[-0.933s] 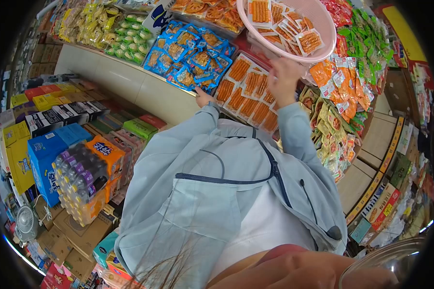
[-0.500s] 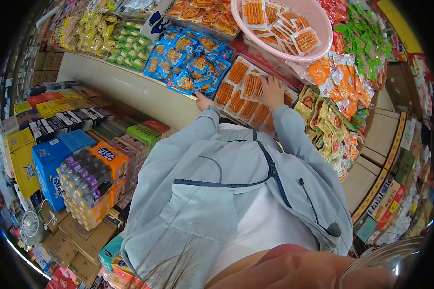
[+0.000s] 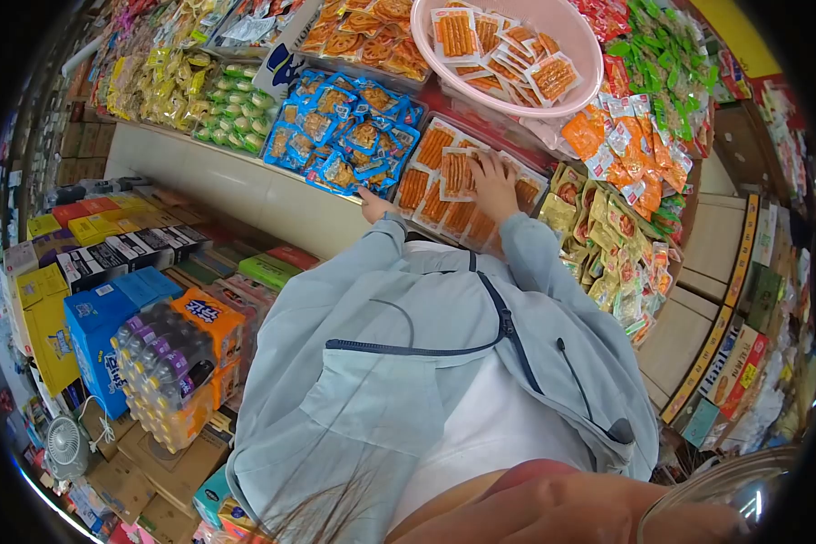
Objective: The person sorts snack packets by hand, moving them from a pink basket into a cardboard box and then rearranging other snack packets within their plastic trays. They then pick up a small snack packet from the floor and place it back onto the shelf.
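My right hand (image 3: 494,184) lies over the bin of flat clear packets of reddish-brown snack sticks. Its fingers grip the right side of one packet of snack sticks (image 3: 457,174), which lies askew on top of the others. Beneath and around it, more stick packets (image 3: 426,210) sit in rows. Beside the front edge of the display is my left hand (image 3: 374,206), one finger stretched out toward the corner of the blue snack packets (image 3: 346,136). It holds nothing that I can see, and its other fingers are mostly hidden.
A pink basket (image 3: 508,111) with more stick packets stands behind the bin. Gold packets (image 3: 598,231) and orange packets (image 3: 621,150) lie to the right. At the left are stacked cartons (image 3: 95,313), a pack of bottles (image 3: 177,349) and a small fan (image 3: 64,446).
The view has shifted slightly, so the display sits further left. The packet under my right hand now lies more squarely and a little apart from its neighbours. My left hand stays by the edge.
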Available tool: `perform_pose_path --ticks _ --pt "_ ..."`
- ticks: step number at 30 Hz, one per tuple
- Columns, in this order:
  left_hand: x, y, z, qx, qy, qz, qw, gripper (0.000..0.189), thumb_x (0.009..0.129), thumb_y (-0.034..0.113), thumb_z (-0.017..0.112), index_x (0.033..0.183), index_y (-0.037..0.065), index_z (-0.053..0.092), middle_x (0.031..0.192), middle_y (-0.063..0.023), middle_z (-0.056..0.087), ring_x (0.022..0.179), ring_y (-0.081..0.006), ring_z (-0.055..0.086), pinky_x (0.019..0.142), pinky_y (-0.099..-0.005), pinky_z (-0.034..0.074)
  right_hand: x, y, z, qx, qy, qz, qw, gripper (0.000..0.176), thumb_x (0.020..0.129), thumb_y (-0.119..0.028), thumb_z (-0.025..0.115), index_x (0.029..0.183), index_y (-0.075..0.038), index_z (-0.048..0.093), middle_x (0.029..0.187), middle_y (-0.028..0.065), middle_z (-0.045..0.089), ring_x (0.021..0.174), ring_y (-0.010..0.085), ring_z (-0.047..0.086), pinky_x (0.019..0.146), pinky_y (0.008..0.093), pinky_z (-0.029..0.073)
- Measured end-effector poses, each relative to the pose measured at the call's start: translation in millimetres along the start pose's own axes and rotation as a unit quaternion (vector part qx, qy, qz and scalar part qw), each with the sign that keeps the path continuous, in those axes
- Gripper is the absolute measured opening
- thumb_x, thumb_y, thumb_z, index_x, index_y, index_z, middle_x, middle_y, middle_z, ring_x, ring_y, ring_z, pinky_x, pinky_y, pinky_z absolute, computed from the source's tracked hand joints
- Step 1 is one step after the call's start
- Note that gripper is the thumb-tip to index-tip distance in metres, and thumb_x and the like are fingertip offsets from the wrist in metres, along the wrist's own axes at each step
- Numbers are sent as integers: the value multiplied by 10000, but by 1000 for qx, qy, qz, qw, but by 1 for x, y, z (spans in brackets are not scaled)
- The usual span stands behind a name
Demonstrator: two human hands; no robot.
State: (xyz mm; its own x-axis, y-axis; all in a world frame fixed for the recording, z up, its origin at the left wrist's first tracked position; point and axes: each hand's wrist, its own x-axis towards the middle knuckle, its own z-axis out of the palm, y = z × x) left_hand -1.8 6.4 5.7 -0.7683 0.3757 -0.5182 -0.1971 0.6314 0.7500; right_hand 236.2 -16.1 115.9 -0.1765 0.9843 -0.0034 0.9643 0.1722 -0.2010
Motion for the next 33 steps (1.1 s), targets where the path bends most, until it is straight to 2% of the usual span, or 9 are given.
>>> perform_pose_path --ticks 9,15,19,21,24,27,31,32,33 --pt "-2 1 -2 26 11 11 1000 798 926 631 380 909 -124 638 874 -304 633 808 -461 562 779 -486 430 14 -13 -27 46 -23 -26 998 726 638 -316 807 1278 -131 516 1337 85 461 1254 279 424 1034 497 296" --pt "-2 2 -2 -57 -22 -30 998 791 930 618 391 949 -132 642 912 -294 649 811 -435 581 787 -464 444 49 -63 -132 271 242 -122 924 739 606 -301 834 1251 -98 537 1292 134 498 1185 342 471 984 455 383" --pt "-15 16 -9 -1 -8 -5 1000 797 931 620 387 951 -137 637 928 -295 647 839 -429 580 803 -454 441 82 -27 -207 153 425 -39 891 719 661 -296 821 1283 -93 523 1282 177 505 1173 361 481 979 462 403" --pt "-16 15 -10 1 -6 3 1000 801 929 622 386 964 -138 634 944 -296 645 857 -430 581 812 -454 439 102 23 -208 82 371 64 923 577 762 -337 732 1246 -90 538 1212 208 548 1110 377 533 939 498 408" --pt "-7 5 -6 -8 -4 1 1000 811 924 632 385 996 -140 623 966 -304 637 875 -435 582 819 -460 437 115 75 -179 -69 118 183 974 451 832 -367 615 1181 -86 559 1103 235 593 1028 389 583 893 532 403" --pt "-3 0 -4 -9 -9 14 1000 819 921 641 379 983 -138 623 959 -309 636 883 -440 581 824 -467 435 118 76 -157 -167 225 157 947 402 858 -371 541 1142 -87 562 1020 245 616 963 396 611 868 542 395" --pt "-4 5 -7 33 -10 -8 999 818 928 631 372 995 -143 627 977 -313 634 897 -446 579 831 -471 430 117 59 -191 -73 39 226 971 647 873 -437 518 1389 -61 408 1275 273 523 1192 407 507 1060 540 289" --pt "3 -4 -4 18 0 12 1000 871 900 664 402 934 -179 620 901 -266 653 791 -362 602 772 -445 463 116 61 -191 -74 44 212 974 649 856 -426 549 1388 -80 412 1267 284 520 1174 406 522 1055 534 301" --pt "4 -5 -2 -10 0 25 1000 875 898 666 403 919 -182 619 888 -272 650 789 -368 598 770 -448 461 114 65 -189 -76 49 197 976 653 840 -414 580 1388 -99 416 1259 296 517 1157 405 537 1050 527 314"
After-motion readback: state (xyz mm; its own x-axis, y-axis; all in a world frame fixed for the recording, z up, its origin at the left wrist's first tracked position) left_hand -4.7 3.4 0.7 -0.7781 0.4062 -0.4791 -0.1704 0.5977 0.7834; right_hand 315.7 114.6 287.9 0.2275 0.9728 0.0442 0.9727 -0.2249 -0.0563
